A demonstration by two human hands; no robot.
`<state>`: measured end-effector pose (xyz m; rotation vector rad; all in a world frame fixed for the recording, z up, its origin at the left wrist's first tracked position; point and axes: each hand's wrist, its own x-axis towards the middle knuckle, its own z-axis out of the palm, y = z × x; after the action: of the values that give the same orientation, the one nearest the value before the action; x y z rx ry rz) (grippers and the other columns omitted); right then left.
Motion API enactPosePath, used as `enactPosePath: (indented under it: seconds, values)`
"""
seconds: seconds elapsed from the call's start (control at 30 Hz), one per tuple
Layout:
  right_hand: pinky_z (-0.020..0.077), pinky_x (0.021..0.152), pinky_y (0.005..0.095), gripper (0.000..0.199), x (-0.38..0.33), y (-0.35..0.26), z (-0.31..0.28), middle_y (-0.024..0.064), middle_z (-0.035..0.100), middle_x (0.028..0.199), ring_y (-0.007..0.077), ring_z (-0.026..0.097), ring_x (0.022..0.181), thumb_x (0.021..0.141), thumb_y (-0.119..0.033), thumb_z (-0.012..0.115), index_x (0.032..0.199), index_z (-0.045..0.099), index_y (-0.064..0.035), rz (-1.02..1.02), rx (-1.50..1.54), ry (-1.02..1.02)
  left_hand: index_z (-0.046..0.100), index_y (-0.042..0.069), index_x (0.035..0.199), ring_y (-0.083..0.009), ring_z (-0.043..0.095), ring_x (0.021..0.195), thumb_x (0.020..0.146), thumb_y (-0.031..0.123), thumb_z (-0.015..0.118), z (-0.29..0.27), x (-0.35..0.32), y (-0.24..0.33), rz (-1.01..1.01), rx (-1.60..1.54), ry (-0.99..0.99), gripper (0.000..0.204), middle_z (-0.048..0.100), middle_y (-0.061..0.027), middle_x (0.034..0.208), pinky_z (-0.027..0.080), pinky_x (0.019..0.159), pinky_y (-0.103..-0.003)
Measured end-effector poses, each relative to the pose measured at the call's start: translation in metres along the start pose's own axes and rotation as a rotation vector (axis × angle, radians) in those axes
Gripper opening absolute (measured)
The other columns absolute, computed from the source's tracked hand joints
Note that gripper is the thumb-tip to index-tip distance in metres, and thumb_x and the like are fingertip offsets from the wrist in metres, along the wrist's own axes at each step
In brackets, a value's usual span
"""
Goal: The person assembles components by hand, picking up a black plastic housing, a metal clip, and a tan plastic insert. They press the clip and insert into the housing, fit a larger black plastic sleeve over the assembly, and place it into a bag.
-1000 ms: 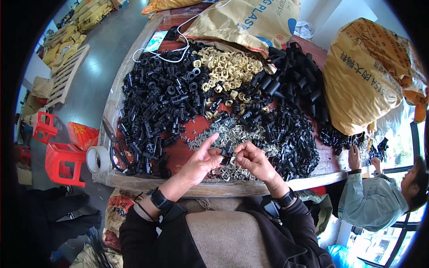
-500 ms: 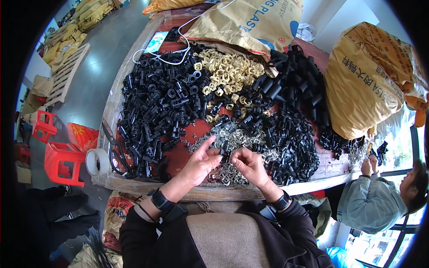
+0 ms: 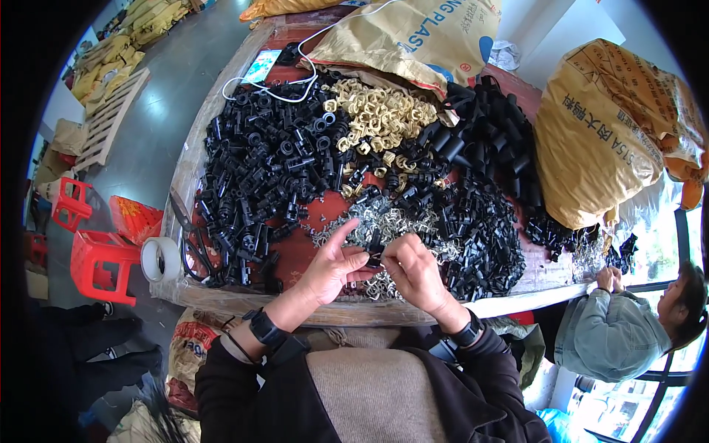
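Left hand: the left hand (image 3: 332, 267) sits just below the picture's middle, fingers curled, index finger raised toward 12 o'clock, thumb and fingers pinching the small black part (image 3: 374, 258) from its 9 o'clock side.
Right hand: the right hand (image 3: 413, 269) meets it from 3 o'clock, fingertips closed on the same small black part; the two hands touch around it.
Small black part: it is held between both hands, just above the near table edge and over the heap of silvery metal clips (image 3: 384, 225); its exact shape is too small to tell.
Metal clips: they lie spread at 12 o'clock of the hands, some under the fingers.
Black fittings: a large pile of black plastic fittings (image 3: 266, 170) lies at 10 o'clock of the hands; another pile of smaller black pieces (image 3: 480, 229) lies at 2 o'clock.
Black tubes: short black tubes (image 3: 487, 125) are heaped further off at 1 o'clock.
Yellow rings: a mound of yellowish rings (image 3: 380, 114) sits at 12 o'clock, beyond the clips.
Table: the wooden table (image 3: 221, 295) carries all the piles; a roll of tape (image 3: 159, 258) rests at its edge at 9 o'clock.
Sacks: one yellow-brown sack (image 3: 413, 33) lies at the far end, another sack (image 3: 598, 148) at 2 o'clock.
Other person: a person in a grey-green jacket (image 3: 605, 340) sits at 4 o'clock, hands near the table corner.
Stools: red plastic stools (image 3: 96, 258) stand on the floor at 9 o'clock.
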<state>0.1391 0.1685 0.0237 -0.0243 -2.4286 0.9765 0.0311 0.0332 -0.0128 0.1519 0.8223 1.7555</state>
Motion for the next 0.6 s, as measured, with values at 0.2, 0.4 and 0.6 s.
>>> enactPosePath:
  seconds: [0.2,0.4,0.6]
  values:
    - [0.0393,0.056,0.0313,0.012,-0.0005,-0.0042,0.0003,0.0069,0.048,0.072,0.0234,0.048,0.066,0.068,0.0,0.057,0.075,0.049,-0.0038,-0.078,-0.2,-0.07,0.019,0.012,0.129,-0.0168,0.056,0.082,0.077,0.003,0.055,-0.001,0.0001,-0.0015,-0.005,0.036,0.003,0.063,0.054,-0.0078,0.089,0.05,0.072,-0.035]
    - [0.0392,0.058,0.0315,0.013,0.0035,-0.0026,-0.0036,0.0059,0.046,0.07,0.0223,0.046,0.064,0.066,0.0,0.058,0.077,0.051,-0.0039,-0.171,-0.331,-0.182,0.019,0.008,0.129,-0.0172,0.056,0.082,0.078,0.003,0.054,-0.0019,0.0015,-0.0045,-0.022,0.047,0.008,0.062,0.054,-0.0087,0.092,0.049,0.075,-0.035]
    - [0.0397,0.057,0.0316,0.014,0.0037,0.0027,-0.0013,0.0065,0.047,0.069,0.0234,0.047,0.064,0.064,0.0,0.059,0.075,0.051,-0.0042,-0.195,-0.294,-0.221,0.017,0.004,0.128,-0.0174,0.056,0.083,0.078,0.003,0.055,-0.0039,0.002,-0.0047,-0.026,0.064,0.014,0.062,0.054,-0.0098,0.091,0.049,0.076,-0.034]
